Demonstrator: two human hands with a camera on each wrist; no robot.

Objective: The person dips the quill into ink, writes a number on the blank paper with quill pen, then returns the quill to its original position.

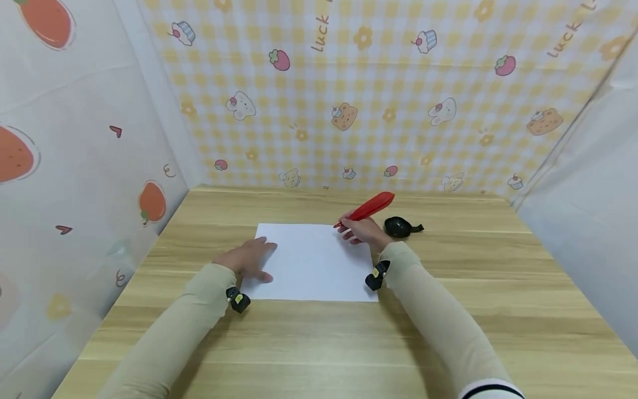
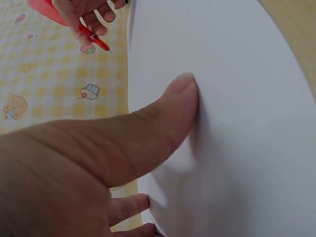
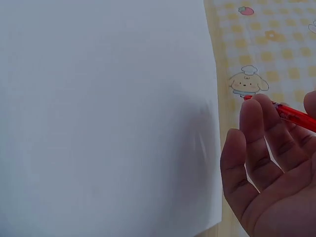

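Observation:
A blank white sheet of paper [image 1: 309, 271] lies on the wooden table. My left hand [image 1: 247, 257] rests on its left side with the fingers spread; in the left wrist view the thumb [image 2: 163, 123] lies over the white surface. My right hand [image 1: 366, 230] pinches a red feather pen [image 1: 372, 205] near the paper's top right corner. The red plume slants up and to the right. In the left wrist view the pen's tip [image 2: 104, 46] appears apart from the paper. Beyond the sheet's edge in the right wrist view, the pen [image 3: 296, 117] is partly hidden by fingers.
A round, glossy black object [image 1: 397, 227] with a short stub sits on the table just right of my right hand. The wooden table [image 1: 309, 349] meets a yellow checked backdrop [image 1: 319, 149] at the back. Pale printed sheets hang at both sides.

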